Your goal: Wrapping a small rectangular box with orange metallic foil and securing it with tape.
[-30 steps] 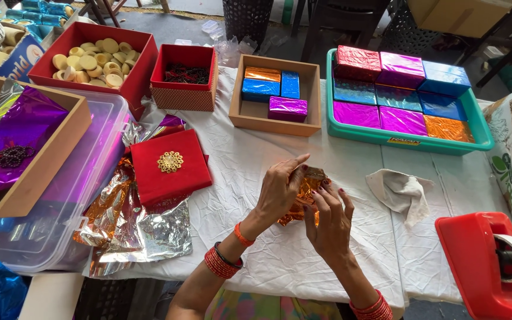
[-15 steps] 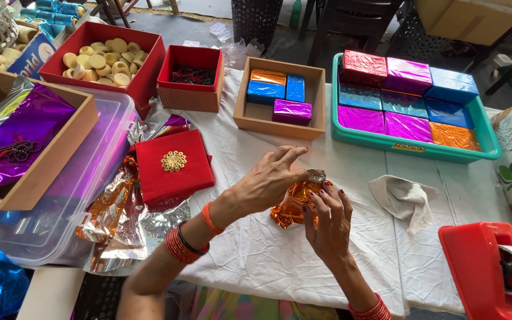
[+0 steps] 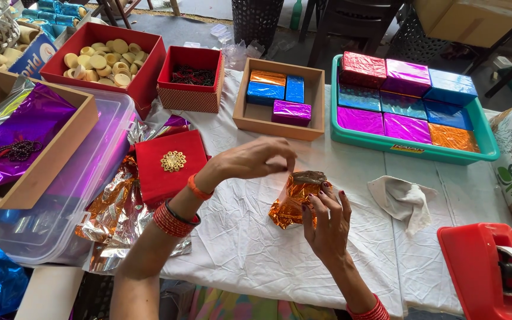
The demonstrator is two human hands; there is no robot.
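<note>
A small block half wrapped in orange foil (image 3: 294, 198) sits on the white cloth (image 3: 250, 249) in front of me. My left hand (image 3: 253, 161) reaches over it from the left, its fingertips pinching the foil's top edge. From below, my right hand (image 3: 327, 222) holds the packet, with fingers on its right side. A dark patch of the block shows at the top where the foil is open.
A red lidded box with a gold ornament (image 3: 170, 163) lies at left on loose foil sheets (image 3: 114, 219). Behind stand a wooden tray of wrapped blocks (image 3: 280, 98), a green tray of wrapped blocks (image 3: 410, 101), red boxes (image 3: 105, 59), a rag (image 3: 404, 198) and a red tape dispenser (image 3: 493, 269).
My left forearm has swung out to the left and its hand now pinches the foil's top edge. The packet has settled lower on the cloth.
</note>
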